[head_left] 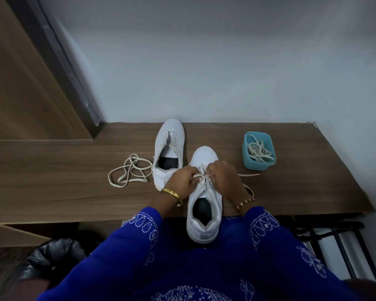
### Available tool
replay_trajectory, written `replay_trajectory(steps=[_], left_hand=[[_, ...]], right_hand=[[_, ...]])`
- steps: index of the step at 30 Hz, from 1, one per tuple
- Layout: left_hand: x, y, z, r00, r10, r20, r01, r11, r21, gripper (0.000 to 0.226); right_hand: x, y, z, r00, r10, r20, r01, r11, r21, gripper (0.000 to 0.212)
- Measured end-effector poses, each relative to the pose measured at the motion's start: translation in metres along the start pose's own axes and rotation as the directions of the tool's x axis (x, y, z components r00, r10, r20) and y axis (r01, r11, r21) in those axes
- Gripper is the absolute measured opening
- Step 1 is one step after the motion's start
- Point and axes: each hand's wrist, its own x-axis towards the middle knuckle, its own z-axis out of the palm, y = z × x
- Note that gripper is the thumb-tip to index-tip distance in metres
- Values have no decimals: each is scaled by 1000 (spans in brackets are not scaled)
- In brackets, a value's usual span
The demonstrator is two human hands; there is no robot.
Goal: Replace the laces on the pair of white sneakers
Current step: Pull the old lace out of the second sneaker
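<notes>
- The wooden table (pixel 291 192) carries all my work, pushed against the pale wall, so nothing can roll off the far side.
- The near sneaker (pixel 204 205) sits toe-away with its heel hanging over the table edge toward my lap; I judge that brings the eyelets straight under my hands.
- The far sneaker (pixel 168 153) stands just to the left and behind, its tongue open and no lace that I can make out in it, parked out of the way until its turn comes.
- My left hand (pixel 181 181) has its fingers curled, pinching a lace (pixel 197 176) over the near sneaker's eyelets.
- My right hand (pixel 225 177) is curled on the other side, gripping the same lace; its free end (pixel 249 175) trails off to the right across the table.
- The teal tub (pixel 258 149) stands well to the right; it holds a tangle of cream laces (pixel 259 152), kept together where I can reach them.
- A loose lace (pixel 129 172) lies looped on the table left of the far sneaker, set apart from the tub, probably so the two lots don't mix.
</notes>
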Motion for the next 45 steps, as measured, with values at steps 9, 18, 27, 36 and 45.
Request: replay_trajectory(steps=[9,18,27,36,45], left_hand=[[-11,-3,9,973,-228,-34,193,886,-422,39],[0,5,3,989,28,-143,-36,998,-54,14],[1,1,7,994,36,-99,-40,999,-36,13],[-7,1,10,984,-103,-144,63,964,-260,18],[-7,3,-2,992,-66,-107,56,994,-91,15]], right_hand=[[-6,-1,-8,626,717,306,-421,-20,907,16],[-8,10,7,978,24,-208,-38,997,-62,38],[-3,2,7,996,54,-64,-47,993,113,39],[-10,-1,0,794,574,198,-509,451,733,10],[-7,-7,-5,857,503,-116,-387,774,501,20]])
